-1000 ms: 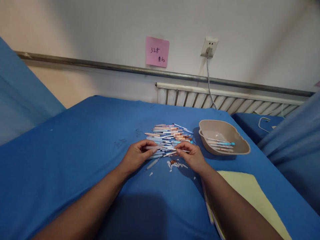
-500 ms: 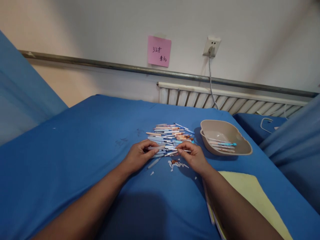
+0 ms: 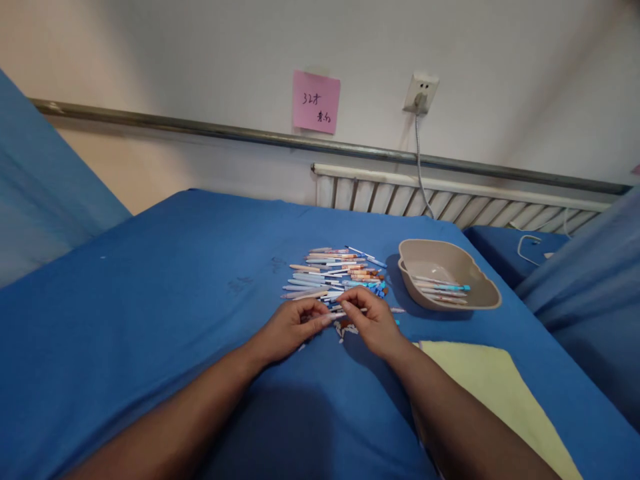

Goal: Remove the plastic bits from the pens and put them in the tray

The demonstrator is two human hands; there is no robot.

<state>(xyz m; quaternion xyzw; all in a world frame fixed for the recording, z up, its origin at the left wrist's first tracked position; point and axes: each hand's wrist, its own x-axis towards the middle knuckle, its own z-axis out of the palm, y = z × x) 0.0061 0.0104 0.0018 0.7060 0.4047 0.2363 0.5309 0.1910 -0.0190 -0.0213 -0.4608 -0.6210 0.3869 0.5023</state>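
A pile of several thin pens (image 3: 336, 272), in blue, white and orange, lies on the blue cloth (image 3: 165, 293). Just in front of it my left hand (image 3: 293, 327) and my right hand (image 3: 373, 325) meet, fingers pinched together on one thin white pen (image 3: 336, 314) held between them. Small white bits (image 3: 345, 329) lie under my fingers. To the right stands a beige tray (image 3: 480, 293) with a few pens (image 3: 443, 289) inside.
A pale yellow sheet (image 3: 493, 387) lies by my right forearm. Behind the table run a metal rail (image 3: 200, 130) and a radiator (image 3: 450, 200). A pink note (image 3: 315, 102) and a wall socket (image 3: 421, 89) with a cable are on the wall.
Both hands have drawn back from the pile toward me and come closer together, now pinching one pen between them. More of the pile shows.
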